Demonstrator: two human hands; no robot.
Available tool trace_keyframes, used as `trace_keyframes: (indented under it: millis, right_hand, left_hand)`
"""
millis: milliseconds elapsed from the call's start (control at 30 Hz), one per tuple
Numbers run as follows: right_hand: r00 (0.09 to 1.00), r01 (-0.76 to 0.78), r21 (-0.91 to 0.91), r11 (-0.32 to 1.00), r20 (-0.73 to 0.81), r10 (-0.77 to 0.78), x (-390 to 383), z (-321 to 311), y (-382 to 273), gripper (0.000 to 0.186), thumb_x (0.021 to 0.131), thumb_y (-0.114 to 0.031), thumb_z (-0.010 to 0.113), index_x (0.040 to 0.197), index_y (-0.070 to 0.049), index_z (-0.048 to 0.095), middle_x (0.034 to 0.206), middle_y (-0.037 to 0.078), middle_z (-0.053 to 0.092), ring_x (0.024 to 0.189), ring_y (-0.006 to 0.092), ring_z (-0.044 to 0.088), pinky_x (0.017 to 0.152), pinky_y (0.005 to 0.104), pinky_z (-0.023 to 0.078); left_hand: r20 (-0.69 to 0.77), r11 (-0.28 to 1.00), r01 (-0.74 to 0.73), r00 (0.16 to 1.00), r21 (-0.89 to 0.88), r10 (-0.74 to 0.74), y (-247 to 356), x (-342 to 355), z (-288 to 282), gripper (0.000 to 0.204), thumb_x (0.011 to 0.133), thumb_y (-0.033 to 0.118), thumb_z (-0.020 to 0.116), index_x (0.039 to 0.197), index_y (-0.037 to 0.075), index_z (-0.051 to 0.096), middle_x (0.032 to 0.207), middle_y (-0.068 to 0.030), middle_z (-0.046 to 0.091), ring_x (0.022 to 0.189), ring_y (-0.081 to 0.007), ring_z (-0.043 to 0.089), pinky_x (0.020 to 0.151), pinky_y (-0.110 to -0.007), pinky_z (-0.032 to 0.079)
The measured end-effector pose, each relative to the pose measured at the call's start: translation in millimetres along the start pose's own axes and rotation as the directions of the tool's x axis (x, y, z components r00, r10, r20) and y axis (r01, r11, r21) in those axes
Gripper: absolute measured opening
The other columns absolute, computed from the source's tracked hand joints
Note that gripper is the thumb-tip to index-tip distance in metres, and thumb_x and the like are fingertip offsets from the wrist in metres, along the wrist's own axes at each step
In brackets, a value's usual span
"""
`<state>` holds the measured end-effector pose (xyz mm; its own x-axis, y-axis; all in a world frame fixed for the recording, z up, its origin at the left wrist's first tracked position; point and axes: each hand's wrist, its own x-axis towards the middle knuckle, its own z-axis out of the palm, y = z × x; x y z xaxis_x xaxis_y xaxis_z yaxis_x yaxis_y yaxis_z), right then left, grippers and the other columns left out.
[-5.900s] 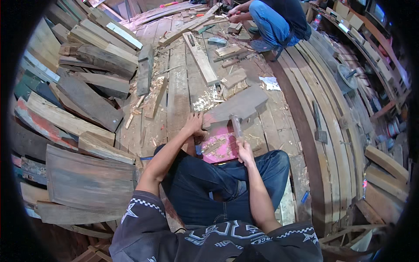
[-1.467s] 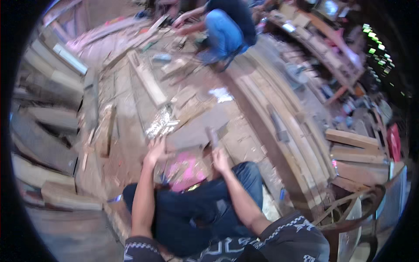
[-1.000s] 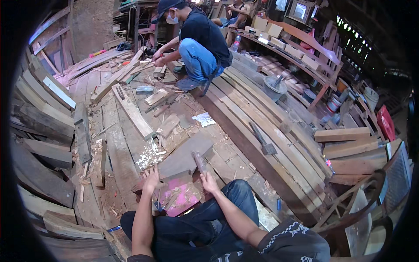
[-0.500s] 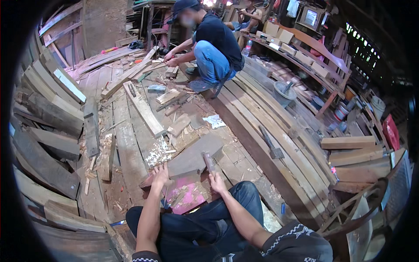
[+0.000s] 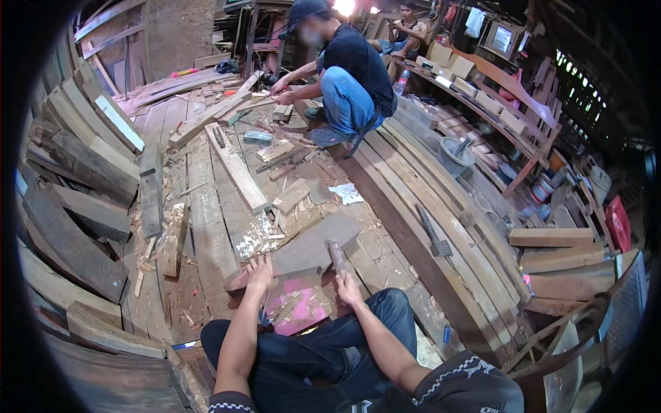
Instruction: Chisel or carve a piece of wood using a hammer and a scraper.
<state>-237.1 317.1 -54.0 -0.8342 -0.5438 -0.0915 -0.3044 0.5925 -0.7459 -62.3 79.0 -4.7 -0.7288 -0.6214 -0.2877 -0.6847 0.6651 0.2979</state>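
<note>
My left hand (image 5: 259, 274) rests with its fingers apart on the near-left edge of a flat grey-brown board (image 5: 313, 244), lying in front of my crossed legs. My right hand (image 5: 346, 285) is wrapped round a pale bar-shaped tool (image 5: 336, 255), angled upward over the board's near-right edge; its exact kind is hard to make out. Beneath and nearer to me is a pink surface (image 5: 303, 314) strewn with wood shavings.
A co-worker (image 5: 344, 82) squats ahead, another person (image 5: 406, 34) sits behind. Stacked timber (image 5: 82, 206) lines the left. Long planks (image 5: 441, 220) with a mallet (image 5: 435, 241) run along the right, beside a bucket (image 5: 456, 153) and cluttered bench (image 5: 502, 110).
Since the earliest frame the view has tilted up, bringing the co-worker's upper body and the room behind into sight. My hands keep much the same places on the board and tool.
</note>
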Motion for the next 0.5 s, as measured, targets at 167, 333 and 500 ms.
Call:
trace_keyframes:
  millis: [167, 333, 500]
  right_hand:
    - [0.999, 0.046, 0.001, 0.999, -0.019, -0.046, 3, 6, 9, 0.041, 0.094, -0.041, 0.045, 0.097, 0.000, 0.048, 0.077, 0.024, 0.062, 0.069, 0.0357, 0.065, 0.060, 0.0460, 0.049]
    - [1.000, 0.027, -0.025, 0.999, -0.001, -0.027, 2, 8, 13, 0.040, 0.094, -0.042, 0.045, 0.098, -0.002, 0.048, 0.079, 0.024, 0.062, 0.071, 0.0346, 0.065, 0.062, 0.0450, 0.048]
    - [0.990, 0.123, -0.016, 0.992, -0.063, -0.124, 7, 12, 23, 0.040, 0.094, -0.042, 0.045, 0.100, -0.002, 0.047, 0.076, 0.021, 0.061, 0.060, 0.0334, 0.062, 0.054, 0.0441, 0.047]
  left_hand:
    - [-0.048, 1.000, 0.003, 0.999, 0.020, -0.002, -6, 4, 10, 0.098, 0.063, 0.028, 0.078, 0.141, 0.007, 0.022, 0.138, -0.0228, 0.034, 0.127, -0.0451, 0.030, 0.103, -0.054, 0.027]
    - [-0.015, 1.000, 0.009, 1.000, 0.023, -0.009, 1, -3, -3, 0.099, 0.064, 0.027, 0.076, 0.142, 0.007, 0.018, 0.139, -0.0247, 0.031, 0.127, -0.0450, 0.030, 0.105, -0.054, 0.026]
    - [-0.078, 1.000, 0.012, 0.997, -0.026, -0.014, -1, 6, 8, 0.091, 0.065, 0.020, 0.076, 0.140, 0.010, 0.024, 0.137, -0.0224, 0.037, 0.126, -0.0440, 0.032, 0.102, -0.056, 0.027]
